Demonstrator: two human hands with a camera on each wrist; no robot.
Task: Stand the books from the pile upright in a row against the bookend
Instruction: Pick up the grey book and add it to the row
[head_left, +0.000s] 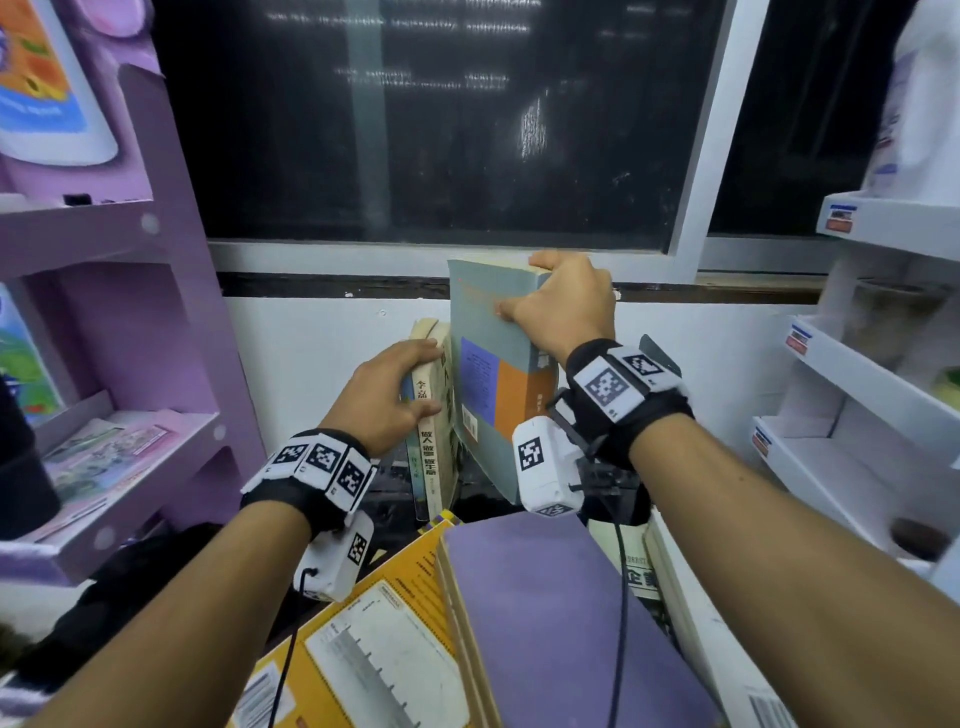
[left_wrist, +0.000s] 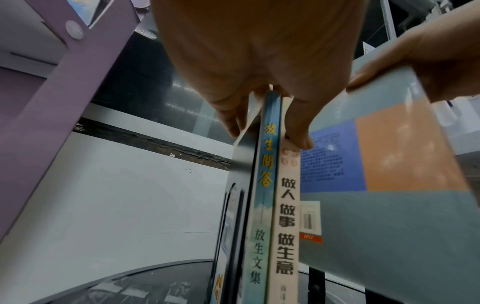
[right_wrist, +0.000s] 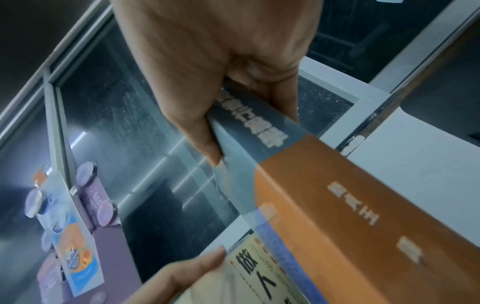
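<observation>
Head view shows the right hand (head_left: 563, 306) gripping a thick grey-green book (head_left: 488, 374) by its top corner, thumb on the cover and fingers curled over the top edge. That book has a blue and an orange block on its cover, and it leans with its top toward the right. Its lower end is hidden behind the right wrist camera.

Just left of it, 2 thinner books stand upright: a cream-spined book (head_left: 434, 415) and, further left, a blue-spined book (left_wrist: 270, 164). In the left wrist view the blue spine sits directly against a dark bookend (left_wrist: 240, 185), with the cream spine on its other side. The left hand (head_left: 387, 397) steadies this pair, with its thumb on the right of the cream spine and its fingers curled round the bookend side, so its grip is closed round both books. The grey-green book's cover lies just beside the cream spine; whether they touch is unclear.

Nearer the person, the pile lies flat on the dark tabletop (head_left: 488, 504): a purple book (head_left: 561, 623) on top, a yellow book (head_left: 363, 649) to its left, partly beneath it.

A purple shelf unit (head_left: 130, 312) stands at left, white shelves (head_left: 857, 374) at right.
</observation>
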